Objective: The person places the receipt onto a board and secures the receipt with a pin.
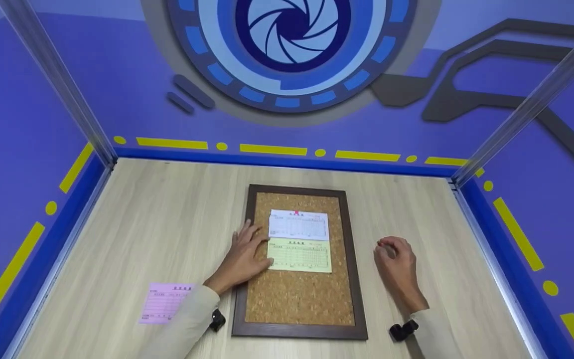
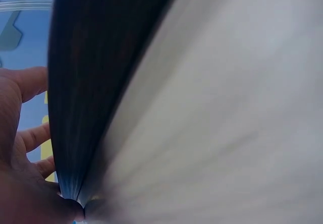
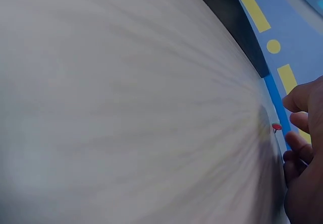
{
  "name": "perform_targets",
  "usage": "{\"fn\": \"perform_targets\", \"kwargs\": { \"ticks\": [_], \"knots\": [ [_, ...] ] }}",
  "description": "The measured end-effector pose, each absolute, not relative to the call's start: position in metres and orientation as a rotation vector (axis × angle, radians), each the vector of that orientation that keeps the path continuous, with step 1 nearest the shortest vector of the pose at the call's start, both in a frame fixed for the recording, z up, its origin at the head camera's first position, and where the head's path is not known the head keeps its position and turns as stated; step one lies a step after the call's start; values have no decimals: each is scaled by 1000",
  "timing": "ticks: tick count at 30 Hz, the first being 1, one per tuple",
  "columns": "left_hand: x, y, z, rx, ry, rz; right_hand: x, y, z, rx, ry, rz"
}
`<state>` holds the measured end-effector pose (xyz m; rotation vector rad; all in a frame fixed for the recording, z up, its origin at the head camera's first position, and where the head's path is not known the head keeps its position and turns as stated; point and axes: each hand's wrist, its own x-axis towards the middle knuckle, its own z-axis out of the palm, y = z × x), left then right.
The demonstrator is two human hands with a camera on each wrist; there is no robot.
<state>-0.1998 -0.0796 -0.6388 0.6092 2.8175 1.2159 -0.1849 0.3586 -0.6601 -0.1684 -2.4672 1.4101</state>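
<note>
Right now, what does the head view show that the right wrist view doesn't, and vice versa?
Head only: the left hand, the white slip, the yellow-green slip, the pink slip and the cork face.

Right wrist only: the red pin's head and stem distinctly; the head view gives just a red speck by the right hand.

Both: the right hand, part of the dark frame, the table and yellow marks.

A pale-green printed form [image 1: 299, 255] is laid below a pinned white form [image 1: 298, 227] on the framed corkboard [image 1: 299, 299]; a red pushpin [image 3: 277, 127] is seen nearby.
</note>
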Motion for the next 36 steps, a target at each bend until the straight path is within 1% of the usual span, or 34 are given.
{"fn": "perform_targets", "kwargs": {
  "ticks": [9,19,29,36],
  "knots": [
    [-201,-81,-641,605,2786,1245,-179,363,-662,-273,-2490,1456],
    [-200,-83,-642,617,2772,1267,-181,364,-667,-299,-2438,1463],
    [-199,-85,-644,632,2743,1292,-185,361,-672,-231,-2426,1351],
    [-198,-86,-645,713,2745,1315,-189,362,-673,-207,-2423,1326]
  ]
}}
